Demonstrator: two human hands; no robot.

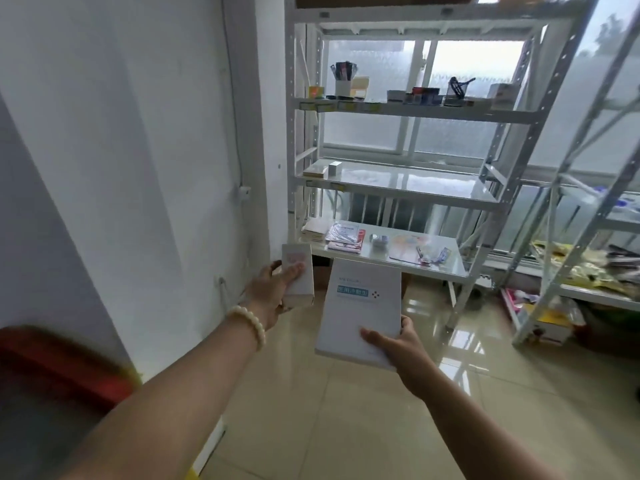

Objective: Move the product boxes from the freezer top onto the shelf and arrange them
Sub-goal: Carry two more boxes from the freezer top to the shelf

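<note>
Left hand (273, 292) grips a small box (298, 277), thumb across its face; right hand (398, 341) pinches a big flat box (360, 306) before the shelf (398, 190).

**White shelf by the window**

The shelf (415, 114) is standing on the tiled floor (346, 427). A pen cup (343, 88) and small boxes (424, 95) are sitting on its upper tier. A white cube (334, 168) and a flat pad (315, 172) are resting at the middle tier's left end. Stacked cartons (313, 230), packets (345, 237), a roll (378, 240) and a wrapped sheet (412, 247) are lying on the low tier.
</note>
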